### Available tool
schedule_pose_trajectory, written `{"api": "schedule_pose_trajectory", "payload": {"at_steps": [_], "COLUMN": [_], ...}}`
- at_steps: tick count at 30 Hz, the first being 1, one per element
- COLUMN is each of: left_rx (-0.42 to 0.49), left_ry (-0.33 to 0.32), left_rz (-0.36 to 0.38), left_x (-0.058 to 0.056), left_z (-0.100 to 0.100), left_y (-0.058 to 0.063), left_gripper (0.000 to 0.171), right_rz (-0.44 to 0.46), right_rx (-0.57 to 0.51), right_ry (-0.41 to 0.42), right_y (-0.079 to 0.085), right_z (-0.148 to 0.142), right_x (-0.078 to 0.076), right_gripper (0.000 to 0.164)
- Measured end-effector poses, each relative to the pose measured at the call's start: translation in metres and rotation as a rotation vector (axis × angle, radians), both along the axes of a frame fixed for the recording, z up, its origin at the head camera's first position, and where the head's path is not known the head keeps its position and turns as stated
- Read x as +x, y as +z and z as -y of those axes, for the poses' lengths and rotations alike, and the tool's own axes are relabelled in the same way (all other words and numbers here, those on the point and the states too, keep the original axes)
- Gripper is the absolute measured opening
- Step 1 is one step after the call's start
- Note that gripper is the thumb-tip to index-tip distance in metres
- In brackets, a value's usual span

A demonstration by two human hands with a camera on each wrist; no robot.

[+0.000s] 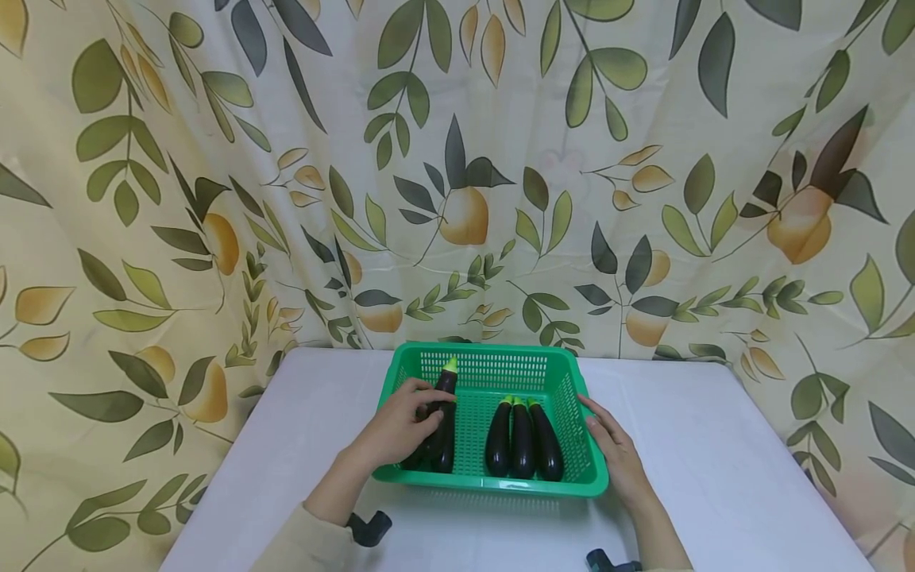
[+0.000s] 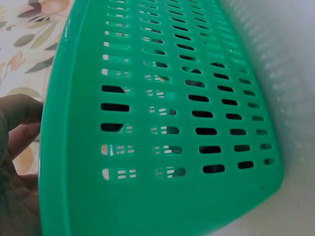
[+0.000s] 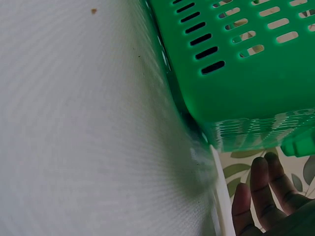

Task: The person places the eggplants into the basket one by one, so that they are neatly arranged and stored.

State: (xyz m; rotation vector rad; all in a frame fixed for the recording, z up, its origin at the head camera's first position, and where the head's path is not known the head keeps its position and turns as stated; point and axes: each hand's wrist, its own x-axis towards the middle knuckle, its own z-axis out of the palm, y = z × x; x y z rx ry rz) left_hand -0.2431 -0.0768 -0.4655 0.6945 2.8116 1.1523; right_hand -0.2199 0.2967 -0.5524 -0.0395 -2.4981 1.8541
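A green plastic basket [image 1: 493, 482] holds several dark purple eggplants with green stem ends. My left hand [image 1: 400, 425] reaches over its left side and grips an eggplant [image 1: 445, 383], fingers across it and thumb below; the hand hides part of the eggplants there. Three more eggplants [image 1: 523, 441] lie side by side in the right half. Outside the right wall, my right hand [image 1: 618, 457] has its fingertips at the rim, with the fingers fairly straight. In the right wrist view, those fingers [image 3: 261, 189] extend beside the basket's end wall [image 3: 246, 88].
The basket stands on a table with a white cover [image 1: 665, 421]. Behind and beside the table hangs a curtain [image 1: 472, 278] printed with leaves and fruit. Black wrist devices [image 1: 369, 528] show at both forearms.
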Motion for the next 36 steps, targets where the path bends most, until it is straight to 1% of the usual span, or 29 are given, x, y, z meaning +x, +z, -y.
{"api": "schedule_pose_trajectory", "payload": {"at_steps": [12,19,24,32,36], "left_rx": [-0.008,-0.029,-0.035,-0.037,-0.029], "left_ry": [-0.003,0.003,0.008,0.001,0.004], "left_rz": [0.009,0.042,0.043,0.033,0.048], "left_x": [-0.002,-0.003,-0.003,-0.004,-0.005], "left_z": [-0.01,-0.017,-0.022,-0.029,-0.032], "left_y": [-0.004,-0.005,-0.005,-0.011,-0.013], "left_gripper": [0.033,0.033,0.033,0.032,0.033], "right_rz": [0.015,0.01,0.008,0.016,0.011], "right_rx": [0.003,0.005,0.001,0.003,0.003], "right_ry": [-0.001,-0.001,0.001,-0.002,-0.003], "right_y": [0.0,0.001,0.001,0.002,0.001], "right_z": [-0.001,0.0,0.0,0.0,0.0], "right_x": [-0.001,-0.001,0.0,0.0,0.0], "right_gripper": [0.056,0.056,0.056,0.057,0.056]}}
